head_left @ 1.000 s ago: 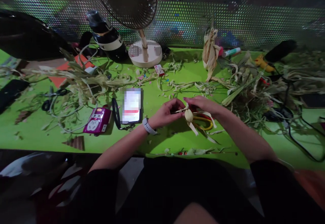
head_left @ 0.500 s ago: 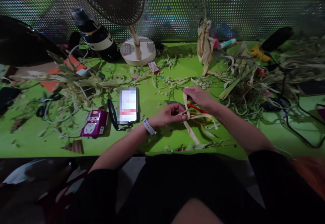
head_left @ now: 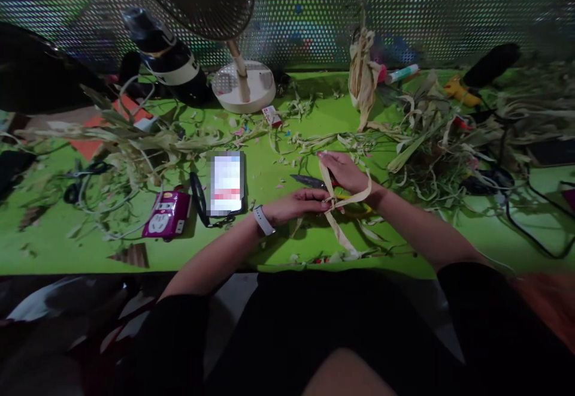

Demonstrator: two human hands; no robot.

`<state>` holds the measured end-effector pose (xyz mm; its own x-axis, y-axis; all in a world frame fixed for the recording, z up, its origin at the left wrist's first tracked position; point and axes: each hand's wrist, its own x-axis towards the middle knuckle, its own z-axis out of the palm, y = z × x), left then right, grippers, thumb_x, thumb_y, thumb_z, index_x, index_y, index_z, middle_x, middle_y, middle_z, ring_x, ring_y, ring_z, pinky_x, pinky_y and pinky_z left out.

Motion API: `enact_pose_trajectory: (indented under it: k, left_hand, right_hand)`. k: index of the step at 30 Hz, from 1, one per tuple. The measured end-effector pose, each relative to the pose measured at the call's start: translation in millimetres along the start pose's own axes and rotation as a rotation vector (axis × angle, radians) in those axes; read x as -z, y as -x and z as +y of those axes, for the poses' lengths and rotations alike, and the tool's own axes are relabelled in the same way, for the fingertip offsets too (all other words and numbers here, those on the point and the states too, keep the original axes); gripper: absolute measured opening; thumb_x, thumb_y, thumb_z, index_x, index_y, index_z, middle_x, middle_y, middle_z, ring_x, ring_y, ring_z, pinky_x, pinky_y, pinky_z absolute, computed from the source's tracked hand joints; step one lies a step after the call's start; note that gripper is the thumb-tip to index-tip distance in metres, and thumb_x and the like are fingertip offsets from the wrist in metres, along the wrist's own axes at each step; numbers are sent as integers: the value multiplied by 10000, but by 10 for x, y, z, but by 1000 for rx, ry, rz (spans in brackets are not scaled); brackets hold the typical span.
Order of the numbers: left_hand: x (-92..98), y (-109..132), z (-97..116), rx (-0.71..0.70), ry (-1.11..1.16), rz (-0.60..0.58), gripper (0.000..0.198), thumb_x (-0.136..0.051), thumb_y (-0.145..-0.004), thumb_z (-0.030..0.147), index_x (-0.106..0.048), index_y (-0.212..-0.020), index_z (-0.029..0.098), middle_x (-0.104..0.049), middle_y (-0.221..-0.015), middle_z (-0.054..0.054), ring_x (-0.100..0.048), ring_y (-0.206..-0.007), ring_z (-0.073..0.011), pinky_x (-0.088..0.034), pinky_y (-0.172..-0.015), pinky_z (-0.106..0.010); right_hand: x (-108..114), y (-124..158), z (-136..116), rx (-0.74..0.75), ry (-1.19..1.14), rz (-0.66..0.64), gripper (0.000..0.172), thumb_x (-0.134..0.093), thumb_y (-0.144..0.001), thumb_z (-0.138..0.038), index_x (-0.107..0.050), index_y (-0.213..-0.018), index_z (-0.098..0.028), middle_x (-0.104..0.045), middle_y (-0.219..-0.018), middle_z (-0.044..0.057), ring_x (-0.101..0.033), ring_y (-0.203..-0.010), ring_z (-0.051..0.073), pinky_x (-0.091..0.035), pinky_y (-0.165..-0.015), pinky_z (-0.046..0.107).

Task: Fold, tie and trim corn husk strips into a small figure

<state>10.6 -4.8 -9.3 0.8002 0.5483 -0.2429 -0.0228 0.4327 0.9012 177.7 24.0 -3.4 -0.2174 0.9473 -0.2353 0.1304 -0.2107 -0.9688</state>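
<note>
Pale, dry corn husk strips [head_left: 340, 237] cross in a knot-like joint above the green table [head_left: 269, 168]. My left hand [head_left: 303, 202] pinches that joint between thumb and fingers. Farther up, my right hand [head_left: 344, 171] grips the upper end of one strip, with its fingertips closed. One strip end curves out to the right by my right wrist, and another hangs toward the table's front edge. Beneath my hands lie scissors [head_left: 308, 181] with dark blades and red and yellow handles, partly covered by my right hand.
A phone [head_left: 226, 183], a purple power socket [head_left: 167, 215] and black scissors [head_left: 85, 180] lie to the left. Behind stand a fan [head_left: 242, 87], a dark bottle [head_left: 168, 60] and a husk bundle [head_left: 362, 81]. A husk heap [head_left: 431, 150] covers the right side.
A strip end that lay low on the right now curves up beside my right wrist. My right hand has shifted slightly left, still gripping the upper strip. My left hand keeps hold of the joint.
</note>
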Motion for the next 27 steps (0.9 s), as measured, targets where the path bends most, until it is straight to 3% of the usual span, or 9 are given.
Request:
enact_pose_trajectory:
  k: [4, 6, 10, 13, 19, 22, 25, 27]
  left_hand:
    - [59, -26, -23, -79, 126, 187, 213, -791, -659, 331, -679, -757, 179, -608, -685, 9, -524, -592, -81, -437, -582, -217]
    - [96, -38, -17, -90, 168, 234, 194, -772, -662, 324, -679, -745, 175, -618, -687, 0, -524, -586, -89, -433, -567, -229]
    - [110, -39, -8, -111, 179, 299, 300, -725, -707, 478, -700, -732, 180, -667, -725, -36, -533, -586, -114, -419, -532, -252]
    - [73, -18, -3, -139, 19, 234, 319, -735, -717, 498, -721, -711, 179, -667, -698, -19, -528, -589, -96, -428, -566, -246]
    - [-8, 7, -31, -96, -185, -12, 299, -711, -762, 460, -762, -760, 166, -705, -740, -50, -590, -679, -116, -461, -660, -264]
    - [-18, -3, -35, -101, -188, 80, 352, -703, -755, 496, -752, -769, 148, -659, -671, -27, -529, -596, -87, -404, -576, -230]
    - [13, -23, -11, -179, -95, 352, 383, -701, -745, 523, -696, -712, 142, -533, -566, 31, -402, -506, -45, -312, -502, -200]
    - [44, -40, 5, -230, 5, 483, 382, -728, -721, 514, -644, -673, 145, -486, -561, 49, -373, -504, -36, -295, -500, -191]
  right_hand:
    - [42, -23, 34, -125, -106, -79, 568, -500, -783, -719, -488, -554, -200, -444, -476, -30, -379, -431, 97, -280, -429, 259]
    - [52, -26, 41, -209, -116, -149, 558, -590, -736, -695, -488, -515, -193, -469, -455, -23, -405, -419, 97, -302, -423, 259]
    - [36, 3, 32, -207, -157, -289, 437, -725, -709, -546, -563, -563, -167, -538, -483, -34, -445, -428, 71, -362, -433, 222]
    - [22, 56, 2, -160, -171, -370, 458, -693, -740, -567, -564, -573, -160, -530, -458, -45, -445, -391, 61, -387, -403, 210]
    - [-11, 185, -81, -146, -86, -587, 437, -655, -781, -560, -567, -624, -162, -553, -475, -41, -489, -380, 74, -390, -368, 199]
    - [-13, 143, -56, -149, -86, -490, 434, -662, -770, -555, -551, -609, -167, -525, -462, -44, -447, -364, 71, -335, -352, 203]
    - [34, 56, -6, -95, -197, -202, 354, -635, -785, -473, -551, -620, -172, -531, -514, -39, -455, -432, 75, -365, -422, 211]
    - [89, 25, 3, -43, -255, -116, 262, -574, -786, -409, -576, -669, -175, -564, -592, -27, -486, -513, 85, -396, -493, 217]
